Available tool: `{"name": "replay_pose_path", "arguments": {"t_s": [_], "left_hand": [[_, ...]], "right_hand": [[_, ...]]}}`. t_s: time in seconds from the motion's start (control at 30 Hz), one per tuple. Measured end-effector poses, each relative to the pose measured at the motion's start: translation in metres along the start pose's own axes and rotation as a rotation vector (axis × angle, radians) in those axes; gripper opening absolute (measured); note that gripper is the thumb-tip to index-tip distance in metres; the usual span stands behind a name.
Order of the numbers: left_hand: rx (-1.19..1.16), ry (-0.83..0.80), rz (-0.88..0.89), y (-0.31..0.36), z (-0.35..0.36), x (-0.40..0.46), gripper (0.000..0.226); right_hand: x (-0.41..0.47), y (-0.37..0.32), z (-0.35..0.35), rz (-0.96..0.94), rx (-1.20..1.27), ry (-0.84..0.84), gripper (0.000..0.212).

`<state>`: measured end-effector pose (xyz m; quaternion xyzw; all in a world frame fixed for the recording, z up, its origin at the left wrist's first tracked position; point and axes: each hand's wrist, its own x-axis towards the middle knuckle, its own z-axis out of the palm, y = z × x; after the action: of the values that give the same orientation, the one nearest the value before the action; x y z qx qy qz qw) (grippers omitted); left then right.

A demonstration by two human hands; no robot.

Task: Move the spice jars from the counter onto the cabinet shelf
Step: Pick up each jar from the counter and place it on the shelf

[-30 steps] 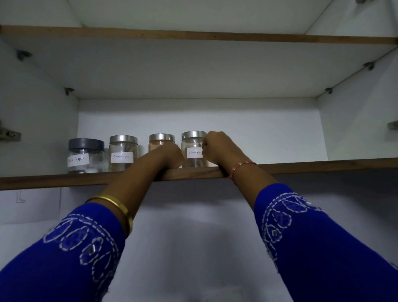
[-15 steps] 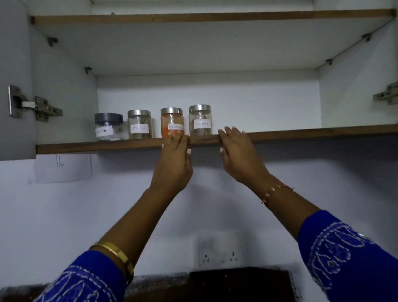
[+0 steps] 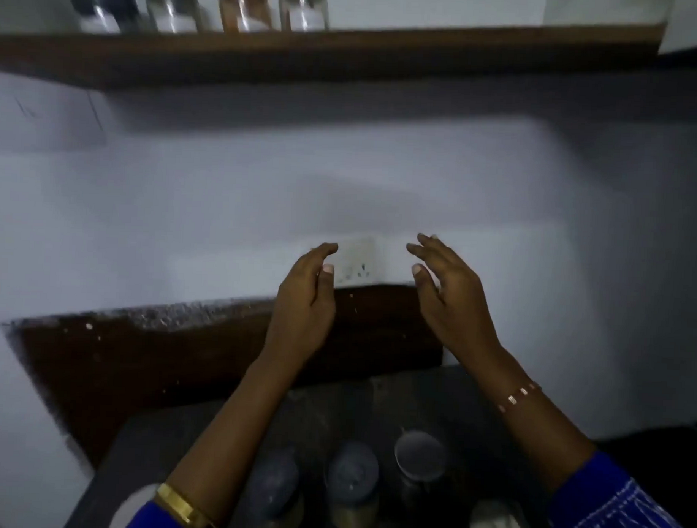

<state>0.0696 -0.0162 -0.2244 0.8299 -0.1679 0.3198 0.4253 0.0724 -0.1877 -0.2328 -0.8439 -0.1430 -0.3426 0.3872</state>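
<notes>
Both hands are empty: the left hand (image 3: pixel 304 301) and the right hand (image 3: pixel 448 295) hang in the air with fingers loosely spread and palms turned toward each other, gripping nothing. They sit in front of the wall, level with a socket plate (image 3: pixel 357 260), well below the cabinet shelf (image 3: pixel 346 54) and well above the counter (image 3: pixel 433 405). Four spice jars (image 3: pixel 237 7) stand in a row on the shelf at the top left of the view, while at least three more jars (image 3: pixel 353 481) wait on the dark counter, below and nearer to the person than both hands, roughly between the forearms. The picture is dim and smeared, so I cannot tell whether the pale shapes at the bottom edge are also jars. The main risk from here is a blind, hurried reach: the counter jars stand close together, so a hand coming down on one could knock its neighbour over, and a poorly seated grasp on a smooth lid could slip during the lift to the shelf.
</notes>
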Motion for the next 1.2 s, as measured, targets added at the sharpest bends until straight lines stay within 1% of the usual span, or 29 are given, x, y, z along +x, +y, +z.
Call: {"name": "replay_pose_path", "arguments": {"t_s": [0.17,0.27,0.37,0.43,0.53,0.6,0.63,0.67,0.73,0.77,0.83,0.9,0.93,1.0,1.07,1.1,1.13,1.17,1.2], "left_hand": [[-0.107,-0.097,-0.097,-0.021,0.044,-0.079,0.033],[-0.147,-0.180,-0.210,-0.029,0.069,-0.119,0.033],[-0.190,-0.261,-0.351,-0.029,0.094,-0.160,0.032],[-0.214,-0.352,-0.441,-0.027,0.111,-0.183,0.032],[-0.271,-0.510,-0.585,-0.023,0.130,-0.211,0.033],[-0.295,-0.592,-0.652,-0.020,0.140,-0.226,0.033],[-0.280,-0.629,-0.665,-0.018,0.143,-0.233,0.034],[-0.268,-0.660,-0.675,-0.016,0.145,-0.239,0.034],[-0.295,-0.700,-0.701,-0.012,0.148,-0.245,0.034],[-0.312,-0.708,-0.705,-0.012,0.148,-0.248,0.033],[-0.320,-0.713,-0.714,-0.009,0.146,-0.250,0.033],[-0.357,-0.678,-0.736,-0.009,0.144,-0.249,0.030],[-0.377,-0.656,-0.754,-0.009,0.140,-0.248,0.028],[-0.413,-0.591,-0.764,-0.015,0.128,-0.248,0.022],[-0.509,-0.582,-0.847,-0.017,0.115,-0.238,0.018],[-0.580,-0.560,-0.922,-0.013,0.117,-0.229,0.019],[-0.644,-0.497,-0.954,-0.011,0.111,-0.227,0.020],[-0.655,-0.369,-0.971,-0.011,0.098,-0.227,0.024],[-0.640,-0.222,-0.918,-0.011,0.088,-0.228,0.032]], "right_hand": [[-0.085,0.047,0.006,0.200,0.064,-0.084,0.033],[-0.128,0.066,0.007,0.342,0.043,-0.153,0.034],[-0.169,0.083,0.004,0.531,0.001,-0.285,0.040],[-0.192,0.095,-0.003,0.642,-0.091,-0.434,0.050],[-0.220,0.114,-0.016,0.724,-0.260,-0.693,0.079],[-0.237,0.121,-0.020,0.740,-0.268,-0.771,0.095],[-0.245,0.122,-0.019,0.744,-0.250,-0.770,0.098],[-0.251,0.121,-0.018,0.737,-0.241,-0.734,0.098],[-0.257,0.119,-0.016,0.707,-0.249,-0.603,0.088],[-0.259,0.118,-0.017,0.688,-0.252,-0.547,0.083],[-0.261,0.117,-0.017,0.664,-0.243,-0.500,0.076],[-0.259,0.115,-0.018,0.702,-0.159,-0.459,0.073],[-0.256,0.111,-0.020,0.740,-0.074,-0.431,0.072],[-0.246,0.104,-0.025,0.795,0.179,-0.374,0.064],[-0.234,0.097,-0.031,0.806,0.465,-0.344,0.055],[-0.227,0.093,-0.032,0.795,0.577,-0.330,0.053],[-0.221,0.090,-0.032,0.777,0.664,-0.311,0.052],[-0.215,0.087,-0.031,0.763,0.734,-0.282,0.052],[-0.209,0.083,-0.027,0.751,0.799,-0.243,0.049]]}}
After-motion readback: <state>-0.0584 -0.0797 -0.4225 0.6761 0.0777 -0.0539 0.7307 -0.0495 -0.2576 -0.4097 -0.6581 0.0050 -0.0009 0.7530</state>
